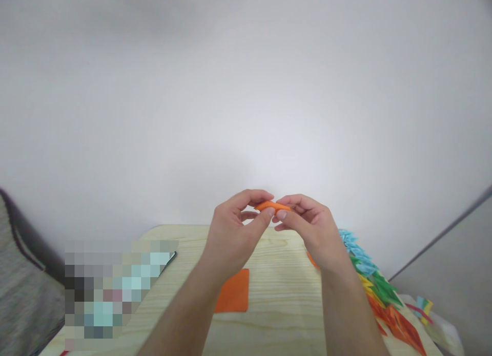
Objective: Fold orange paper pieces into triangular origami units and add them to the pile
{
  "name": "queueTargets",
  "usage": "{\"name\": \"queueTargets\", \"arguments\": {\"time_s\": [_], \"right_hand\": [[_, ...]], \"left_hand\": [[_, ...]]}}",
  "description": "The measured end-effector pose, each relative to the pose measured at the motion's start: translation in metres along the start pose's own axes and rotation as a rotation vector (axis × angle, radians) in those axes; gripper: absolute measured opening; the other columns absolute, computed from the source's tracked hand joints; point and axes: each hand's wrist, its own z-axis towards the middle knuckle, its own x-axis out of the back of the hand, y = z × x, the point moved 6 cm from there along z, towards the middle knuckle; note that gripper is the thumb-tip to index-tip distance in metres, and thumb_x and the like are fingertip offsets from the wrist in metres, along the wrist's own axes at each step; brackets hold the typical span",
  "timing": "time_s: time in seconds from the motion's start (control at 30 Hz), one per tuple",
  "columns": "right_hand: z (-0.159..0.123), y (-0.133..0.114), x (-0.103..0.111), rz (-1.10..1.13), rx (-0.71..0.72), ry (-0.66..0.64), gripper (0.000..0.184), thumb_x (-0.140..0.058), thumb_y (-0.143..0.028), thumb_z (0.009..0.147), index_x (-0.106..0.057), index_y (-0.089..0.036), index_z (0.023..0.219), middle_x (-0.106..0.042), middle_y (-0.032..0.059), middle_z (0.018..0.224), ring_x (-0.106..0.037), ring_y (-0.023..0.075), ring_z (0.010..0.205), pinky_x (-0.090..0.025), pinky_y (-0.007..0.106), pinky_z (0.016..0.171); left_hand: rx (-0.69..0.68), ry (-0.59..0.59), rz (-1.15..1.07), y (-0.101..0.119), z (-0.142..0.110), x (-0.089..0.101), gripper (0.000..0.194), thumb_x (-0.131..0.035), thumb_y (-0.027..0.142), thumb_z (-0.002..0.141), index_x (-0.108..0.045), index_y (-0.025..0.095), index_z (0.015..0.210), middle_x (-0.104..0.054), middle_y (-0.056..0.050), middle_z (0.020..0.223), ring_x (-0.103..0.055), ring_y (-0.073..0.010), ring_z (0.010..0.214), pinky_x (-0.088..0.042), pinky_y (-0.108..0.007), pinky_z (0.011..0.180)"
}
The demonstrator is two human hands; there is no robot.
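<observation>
Pinching folded orange paper [273, 206] in their fingers, left hand [240, 225] and right hand [314, 225] nearly meet; the pixelated patch [136, 283] is unreadable.

From where I stand, a pale wall [269, 89] rises behind the wooden tabletop [284, 320]. Folded papers [380, 288] in blue, green, yellow and orange line its right edge, a whitish bundle [446, 331] just beyond. Grey cloth [23, 294] fills the far left, near a pixelated patch [130, 287].

Bare left hand [234, 228] and bare right hand [315, 229], with slim fingers [253, 195] and short thumbnails [282, 214], join bare, smooth forearms [188, 299] that broaden from narrower wrists [334, 266] toward the near side.
</observation>
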Motion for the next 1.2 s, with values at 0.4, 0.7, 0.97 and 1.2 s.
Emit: {"name": "queueTargets", "arguments": {"time_s": [0.4,0.7,0.97,1.2], "right_hand": [[-0.006,-0.013,0.001,-0.159,0.115,0.082,0.010,-0.080,-0.029,0.089,-0.079,-0.024,0.099,-0.080,0.0037,0.098,-0.071,0.0195,0.090,-0.056,0.032,0.082],[-0.010,-0.023,0.001,-0.244,0.220,0.135,0.006,-0.079,-0.025,0.090,-0.080,-0.027,0.096,-0.080,0.0005,0.096,-0.073,0.0173,0.091,-0.058,0.030,0.085],[-0.012,-0.029,-0.001,-0.311,0.253,0.124,0.010,-0.078,-0.025,0.091,-0.081,-0.028,0.099,-0.081,0.0009,0.100,-0.075,0.0195,0.093,-0.060,0.033,0.088],[-0.014,-0.030,0.002,-0.361,0.275,0.158,0.007,-0.078,-0.026,0.091,-0.082,-0.029,0.095,-0.081,-0.0006,0.096,-0.075,0.0188,0.090,-0.059,0.033,0.087]], "left_hand": [[-0.034,-0.047,-0.034,0.004,0.000,-0.001,0.008,-0.077,0.023,0.088,-0.077,0.025,0.096,-0.078,0.001,0.095,-0.071,-0.0160,0.090,-0.058,-0.030,0.086],[-0.068,-0.046,0.037,0.009,-0.001,0.004,0.011,-0.080,0.032,0.087,-0.080,0.025,0.096,-0.078,-0.001,0.096,-0.072,-0.0189,0.091,-0.058,-0.035,0.088],[-0.175,-0.055,0.116,0.020,-0.002,0.005,0.008,-0.077,0.030,0.091,-0.080,0.024,0.095,-0.076,-0.003,0.099,-0.069,-0.0188,0.094,-0.055,-0.035,0.088],[-0.183,-0.070,0.137,0.021,-0.003,0.005,0.006,-0.076,0.029,0.092,-0.078,0.023,0.094,-0.075,-0.003,0.097,-0.068,-0.0190,0.093,-0.054,-0.035,0.088]]}}
